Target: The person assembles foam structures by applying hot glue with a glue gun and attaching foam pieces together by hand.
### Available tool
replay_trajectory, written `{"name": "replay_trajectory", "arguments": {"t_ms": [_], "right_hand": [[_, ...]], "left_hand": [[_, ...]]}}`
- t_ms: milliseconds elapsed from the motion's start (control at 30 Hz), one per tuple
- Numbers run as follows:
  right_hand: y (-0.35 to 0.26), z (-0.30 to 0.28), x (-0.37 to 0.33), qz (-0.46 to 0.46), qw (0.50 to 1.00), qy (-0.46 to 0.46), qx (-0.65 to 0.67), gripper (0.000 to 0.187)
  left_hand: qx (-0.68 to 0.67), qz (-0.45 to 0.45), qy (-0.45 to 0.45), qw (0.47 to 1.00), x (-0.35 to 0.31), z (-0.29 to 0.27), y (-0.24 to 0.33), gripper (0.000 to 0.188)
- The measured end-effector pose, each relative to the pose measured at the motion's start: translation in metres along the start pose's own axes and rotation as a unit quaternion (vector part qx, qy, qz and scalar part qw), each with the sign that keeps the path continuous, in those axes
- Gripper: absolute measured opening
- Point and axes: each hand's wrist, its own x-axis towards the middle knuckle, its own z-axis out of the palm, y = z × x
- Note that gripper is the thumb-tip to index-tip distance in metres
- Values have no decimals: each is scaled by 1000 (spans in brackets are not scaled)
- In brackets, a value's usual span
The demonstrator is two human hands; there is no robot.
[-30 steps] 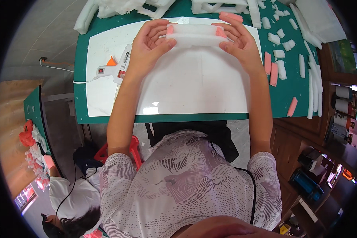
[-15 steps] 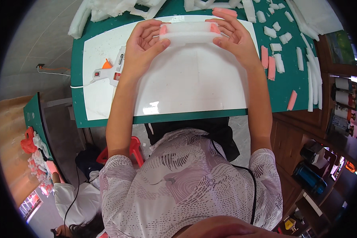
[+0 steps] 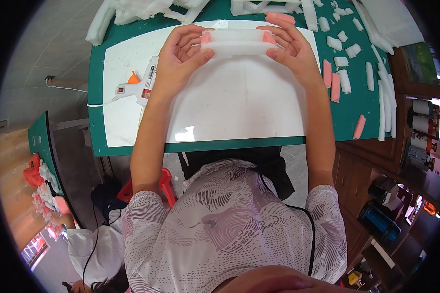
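Clear lane: middle of glossy white flat board (image 3: 239,105). Pink-and-white rectangular foam piece (image 3: 237,48) blocks far side; white-and-orange plastic glue gun (image 3: 128,90), left.

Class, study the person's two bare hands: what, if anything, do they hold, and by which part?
A white-and-pink foam piece, held by its ends: left hand at the left end, right hand at the right.

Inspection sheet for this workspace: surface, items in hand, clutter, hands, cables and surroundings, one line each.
Surface: white board on green table.
Items in hand: white-and-pink foam piece.
Clutter: white foam scraps and pink foam strips at right; glue gun at left.
Hands: left hand and right hand hold opposite ends.
Cables: white cord leads left from the glue gun.
Surroundings: another person lower left; wooden cabinet at right.
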Motion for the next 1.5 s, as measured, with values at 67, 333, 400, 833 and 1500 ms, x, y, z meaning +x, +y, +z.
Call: {"name": "replay_trajectory", "arguments": {"t_ms": [67, 333, 400, 833, 1500], "right_hand": [[1, 0, 1, -5, 1000, 6, 9, 70], [1, -1, 2, -3, 1000, 12, 7, 70], [-1, 1, 3, -3, 1000, 13, 1, 70], [11, -4, 2, 37, 998, -2, 44, 69], [9, 0, 5, 66, 997, 24, 6, 58]], "left_hand": [[-4, -1, -1, 1000, 1, 0, -1, 50], [-1, -6, 2, 1000, 3, -2, -1, 52], [-7, -3, 2, 1000, 2, -3, -1, 52], [71, -8, 10, 997, 0, -9, -9, 44], [68, -48, -10, 996, 1, -15, -5, 47]]}}
